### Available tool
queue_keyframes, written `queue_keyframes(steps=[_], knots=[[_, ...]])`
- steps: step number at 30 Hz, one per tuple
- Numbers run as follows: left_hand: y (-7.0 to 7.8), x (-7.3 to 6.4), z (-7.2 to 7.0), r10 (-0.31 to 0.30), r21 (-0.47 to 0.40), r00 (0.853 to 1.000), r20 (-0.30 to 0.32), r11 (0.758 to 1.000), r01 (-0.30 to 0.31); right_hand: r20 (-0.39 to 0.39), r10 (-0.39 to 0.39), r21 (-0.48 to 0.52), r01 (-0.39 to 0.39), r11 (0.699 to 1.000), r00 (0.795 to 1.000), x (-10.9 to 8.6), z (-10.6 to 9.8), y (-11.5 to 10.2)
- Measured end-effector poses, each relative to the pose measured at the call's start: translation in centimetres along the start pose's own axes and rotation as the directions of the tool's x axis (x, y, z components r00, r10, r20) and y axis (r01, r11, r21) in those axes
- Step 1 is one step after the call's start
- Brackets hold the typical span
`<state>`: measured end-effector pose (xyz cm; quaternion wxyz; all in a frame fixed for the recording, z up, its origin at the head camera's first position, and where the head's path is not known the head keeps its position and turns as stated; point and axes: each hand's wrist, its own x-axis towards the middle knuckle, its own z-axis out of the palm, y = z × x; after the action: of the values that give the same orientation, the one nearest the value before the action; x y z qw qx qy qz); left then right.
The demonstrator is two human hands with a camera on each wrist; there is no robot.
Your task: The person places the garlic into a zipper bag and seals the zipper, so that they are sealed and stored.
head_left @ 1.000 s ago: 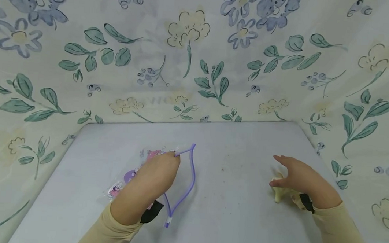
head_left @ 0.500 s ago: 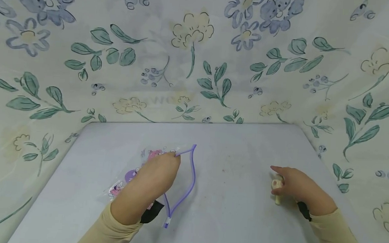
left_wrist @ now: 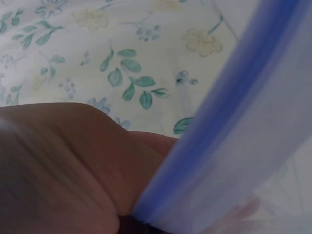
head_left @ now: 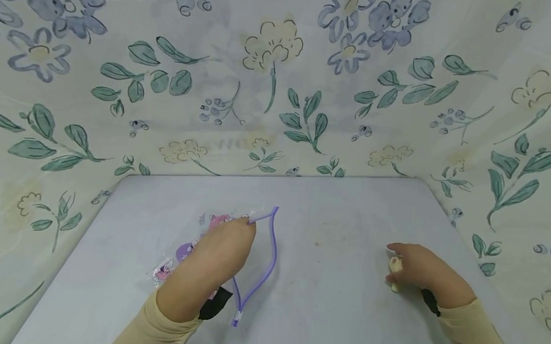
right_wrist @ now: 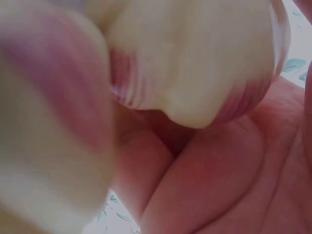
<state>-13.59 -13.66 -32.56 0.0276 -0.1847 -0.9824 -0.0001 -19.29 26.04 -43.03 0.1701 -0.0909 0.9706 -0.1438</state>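
On the left of the head view lies a clear zip bag printed with pink and purple cartoon figures. Its purple zip edge gapes in a loop toward the right. My left hand grips the far part of that edge, its fingertips hidden. In the left wrist view the blue-purple zip strip crosses beside the hand. Over at the right, my right hand holds a small cream toy figure, mostly covered by the hand. Pink-purple streaks mark the cream figure against the palm in the right wrist view.
Both hands work over a white table with a few small specks. A floral cloth rises behind the table and along both sides.
My right hand has come down over the cream toy figure and its fingers have closed round it. The left hand stays on the bag's edge.
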Motion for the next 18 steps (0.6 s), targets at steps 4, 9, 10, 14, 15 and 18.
queue_keyframes(steps=[4,9,10,14,15,18], knots=[[0.03,0.02,-0.09,-0.001,-0.005,1.000,0.007,1.000,0.001,-0.020,-0.006,-0.015,0.005,1.000,1.000,-0.10,-0.09,-0.05],[0.07,0.12,-0.11,-0.012,-0.010,1.000,0.011,1.000,0.012,-0.026,-0.032,-0.027,0.031,0.999,0.999,-0.01,-0.24,-0.28],[0.07,0.14,-0.10,-0.013,-0.012,1.000,0.011,1.000,0.013,-0.023,-0.039,-0.027,0.038,0.999,0.999,0.01,-0.27,-0.33],[0.02,0.26,-0.01,-0.015,-0.015,1.000,0.018,1.000,0.015,-0.020,-0.050,-0.019,0.050,0.999,0.999,0.14,-0.35,-0.52],[0.00,0.30,0.02,-0.017,-0.020,1.000,0.023,1.000,0.018,-0.024,-0.058,-0.017,0.057,0.998,0.998,0.17,-0.43,-0.60],[-0.04,0.36,0.01,-0.024,-0.030,0.999,0.039,0.999,0.026,-0.046,-0.092,-0.022,0.091,0.996,0.995,0.27,-0.65,-0.94]])
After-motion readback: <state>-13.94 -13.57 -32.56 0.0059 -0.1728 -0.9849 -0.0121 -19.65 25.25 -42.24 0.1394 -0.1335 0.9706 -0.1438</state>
